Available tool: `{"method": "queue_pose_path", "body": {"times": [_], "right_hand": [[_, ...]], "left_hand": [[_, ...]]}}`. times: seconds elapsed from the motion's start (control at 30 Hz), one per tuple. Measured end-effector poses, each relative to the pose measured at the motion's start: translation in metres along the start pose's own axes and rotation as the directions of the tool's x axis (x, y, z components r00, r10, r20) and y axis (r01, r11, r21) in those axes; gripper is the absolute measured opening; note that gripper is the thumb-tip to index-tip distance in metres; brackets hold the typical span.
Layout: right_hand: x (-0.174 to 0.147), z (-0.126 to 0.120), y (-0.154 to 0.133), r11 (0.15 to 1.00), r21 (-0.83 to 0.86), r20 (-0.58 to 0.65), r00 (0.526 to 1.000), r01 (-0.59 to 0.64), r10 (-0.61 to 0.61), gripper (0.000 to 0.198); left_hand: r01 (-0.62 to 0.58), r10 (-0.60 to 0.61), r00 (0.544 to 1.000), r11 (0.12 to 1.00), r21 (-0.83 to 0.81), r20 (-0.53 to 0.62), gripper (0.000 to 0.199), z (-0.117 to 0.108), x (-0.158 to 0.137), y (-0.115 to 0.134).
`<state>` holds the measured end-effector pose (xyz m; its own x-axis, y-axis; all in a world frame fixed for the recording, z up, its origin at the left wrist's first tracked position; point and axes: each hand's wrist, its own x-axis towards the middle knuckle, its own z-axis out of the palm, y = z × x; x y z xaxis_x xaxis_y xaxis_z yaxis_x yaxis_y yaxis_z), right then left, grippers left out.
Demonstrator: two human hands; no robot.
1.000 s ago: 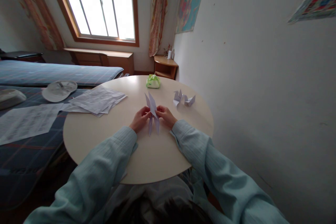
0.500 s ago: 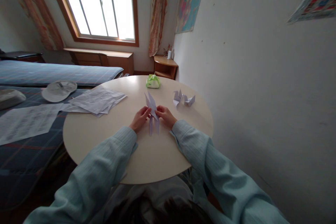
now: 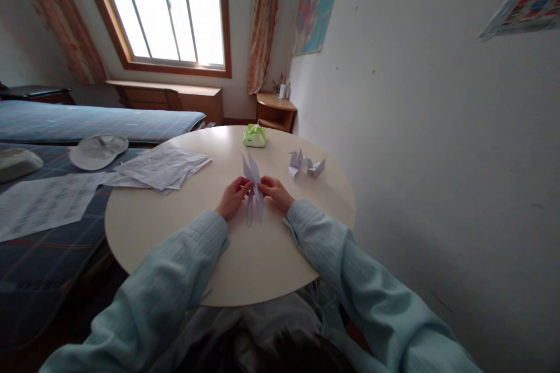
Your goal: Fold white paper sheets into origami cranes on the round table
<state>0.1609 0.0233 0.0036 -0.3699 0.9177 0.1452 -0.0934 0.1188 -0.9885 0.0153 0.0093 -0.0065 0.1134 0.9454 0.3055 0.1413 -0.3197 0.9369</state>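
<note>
Head view: two folded paper figures (image 3: 296,164) sit on the counter (image 3: 262,268), look finished. Folded paper (image 3: 253,172) in hand looks part-done: long points spread, not yet shaped like those two. It's upright over mid-counter; can't tell if lower tips touch. Grip: left hand (image 3: 235,197) and right hand (image 3: 279,193) both pinched narrow on its opposite sides.

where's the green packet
Head view: the green packet sits on the table near its far edge, beyond the held folded paper, left of the paper figures.
</note>
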Motion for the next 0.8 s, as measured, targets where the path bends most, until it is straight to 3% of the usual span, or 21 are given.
{"method": "queue_pose_path", "body": {"times": [0.8], "right_hand": [[0.0043, -0.0026, 0.0030, 0.998, -0.060, -0.008, 1.000, 0.023, -0.024, 0.042]], "left_hand": [[0.011, -0.011, 1.000, 1.000, 0.011, 0.002, 0.026, -0.0005, -0.0018, 0.0057]]}}
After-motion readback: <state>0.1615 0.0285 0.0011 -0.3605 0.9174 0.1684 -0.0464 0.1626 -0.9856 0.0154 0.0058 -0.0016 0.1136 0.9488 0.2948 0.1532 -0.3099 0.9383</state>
